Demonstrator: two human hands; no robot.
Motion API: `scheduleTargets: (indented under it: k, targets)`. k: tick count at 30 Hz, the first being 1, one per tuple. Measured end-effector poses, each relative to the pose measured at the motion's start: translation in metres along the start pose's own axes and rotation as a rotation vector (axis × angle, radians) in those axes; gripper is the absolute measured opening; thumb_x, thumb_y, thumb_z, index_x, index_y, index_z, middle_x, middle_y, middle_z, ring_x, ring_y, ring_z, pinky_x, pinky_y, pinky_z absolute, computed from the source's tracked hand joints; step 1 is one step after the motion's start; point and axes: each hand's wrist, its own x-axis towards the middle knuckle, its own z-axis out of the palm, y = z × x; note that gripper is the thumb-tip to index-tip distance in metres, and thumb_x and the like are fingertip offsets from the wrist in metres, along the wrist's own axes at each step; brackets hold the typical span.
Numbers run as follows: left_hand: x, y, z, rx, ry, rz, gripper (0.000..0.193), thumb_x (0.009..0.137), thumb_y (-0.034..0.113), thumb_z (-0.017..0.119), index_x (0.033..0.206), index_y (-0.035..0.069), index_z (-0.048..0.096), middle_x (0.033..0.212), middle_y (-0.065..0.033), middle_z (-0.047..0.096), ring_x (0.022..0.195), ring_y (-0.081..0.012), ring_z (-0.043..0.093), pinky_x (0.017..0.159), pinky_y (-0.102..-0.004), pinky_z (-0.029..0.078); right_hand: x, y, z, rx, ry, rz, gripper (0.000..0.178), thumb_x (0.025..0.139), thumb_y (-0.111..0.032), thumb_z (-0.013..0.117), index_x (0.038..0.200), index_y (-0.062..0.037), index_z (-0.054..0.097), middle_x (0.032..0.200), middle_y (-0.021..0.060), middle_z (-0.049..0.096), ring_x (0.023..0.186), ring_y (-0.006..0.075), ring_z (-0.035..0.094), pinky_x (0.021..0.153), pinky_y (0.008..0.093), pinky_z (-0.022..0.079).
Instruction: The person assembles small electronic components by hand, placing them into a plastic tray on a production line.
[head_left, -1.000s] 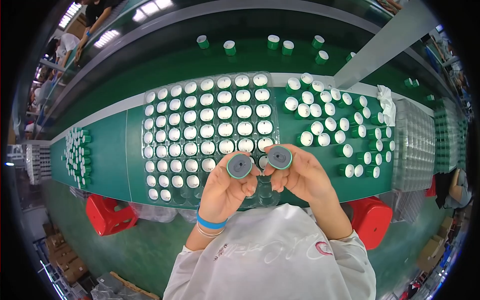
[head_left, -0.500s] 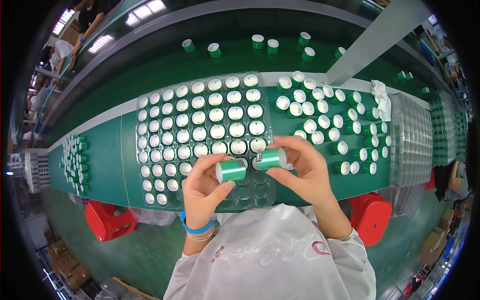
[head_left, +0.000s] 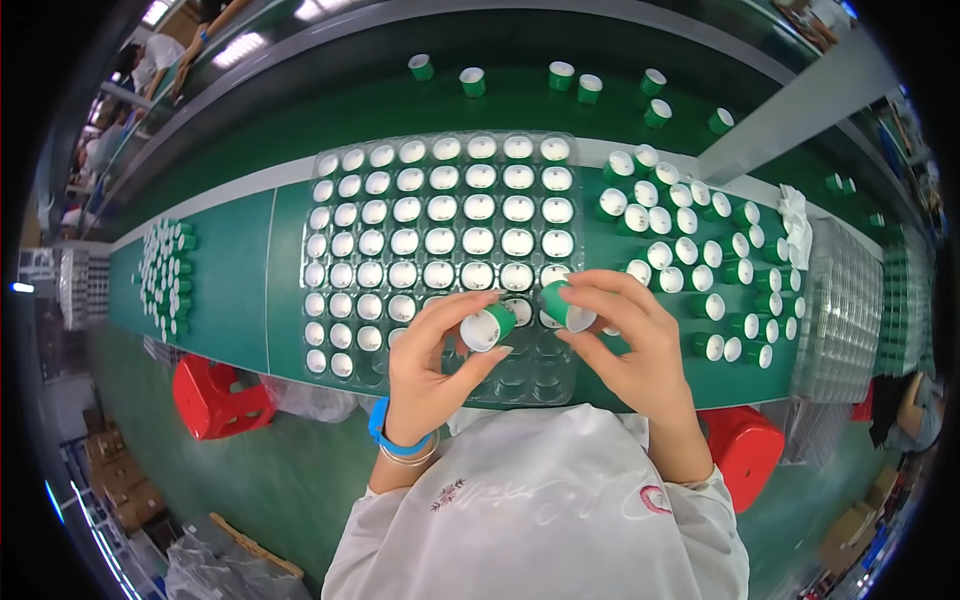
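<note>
My left hand (head_left: pixel 437 350) is closed round a small green cylinder (head_left: pixel 488 327), tilted so its white end shows toward me. In my right hand (head_left: pixel 632 335) a second green cylinder (head_left: pixel 566 305) is pinched between thumb and fingers. Both are held above the near part of a clear plastic tray (head_left: pixel 440 138). Most of the tray's pockets hold upright cylinders of the same kind, white ends up. Several pockets along its near right edge hold none. My forearms and hands hide part of the near rows.
Many loose green cylinders (head_left: pixel 708 306) stand right of the tray; another cluster (head_left: pixel 165 275) is at the far left. Several ride the dark green belt (head_left: pixel 330 105) behind. Stacked clear trays (head_left: pixel 850 310), a white cloth (head_left: pixel 794 225) and a grey post (head_left: pixel 790 110) are at right. Red stools (head_left: pixel 205 395) stand below.
Both cylinders have been turned in my fingers, so their white ends now face more toward me. The whole view has shifted, with the tray appearing farther right.
</note>
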Motion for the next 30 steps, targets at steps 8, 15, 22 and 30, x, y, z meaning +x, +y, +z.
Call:
scheduleTargets:
  k: [8, 15, 22, 30]
  targets:
    - [-0.027, 0.001, -0.041, 0.026, 0.278, 0.107, 0.040, 0.073, -0.008, 0.056, 0.112, -0.002, 0.049, 0.107, -0.0123, 0.053, 0.095, -0.0182, 0.051, 0.077, -0.0285, 0.041, 0.001, 0.000, 0.010, 0.201, -0.116, 0.019, 0.028, 0.064, 0.006, 0.067, 0.090, 0.0005, 0.059, 0.107, 0.0121, 0.050, 0.076, 0.0143, 0.057, 0.060, 0.0221, 0.047]
    - [-0.048, 0.009, -0.076, 0.440, 0.279, -0.007, 0.043, 0.069, -0.009, 0.058, 0.110, 0.000, 0.051, 0.104, -0.0126, 0.054, 0.092, -0.0216, 0.053, 0.076, -0.0306, 0.042, 0.013, -0.010, 0.044, 0.076, -0.182, -0.022, 0.034, 0.068, 0.001, 0.066, 0.099, -0.0024, 0.054, 0.104, 0.0105, 0.052, 0.079, 0.0163, 0.056, 0.064, 0.0259, 0.047]
    - [-0.041, 0.002, -0.054, 0.651, 0.015, 0.038, 0.041, 0.064, -0.004, 0.063, 0.104, 0.003, 0.056, 0.101, -0.0114, 0.056, 0.086, -0.0273, 0.052, 0.073, -0.0329, 0.043, 0.009, -0.016, 0.055, -0.263, -0.418, -0.120, 0.032, 0.069, 0.001, 0.061, 0.100, -0.0036, 0.053, 0.095, 0.0087, 0.052, 0.081, 0.0240, 0.056, 0.066, 0.0310, 0.048]
    - [-0.028, -0.015, -0.046, 0.781, -0.166, 0.018, 0.038, 0.064, -0.002, 0.063, 0.101, 0.008, 0.059, 0.109, -0.0085, 0.048, 0.092, -0.0255, 0.043, 0.075, -0.0338, 0.040, 0.008, -0.008, 0.067, -0.505, -0.462, -0.166, 0.032, 0.064, 0.001, 0.063, 0.095, -0.0024, 0.054, 0.091, 0.0080, 0.051, 0.085, 0.0247, 0.050, 0.071, 0.0332, 0.044]
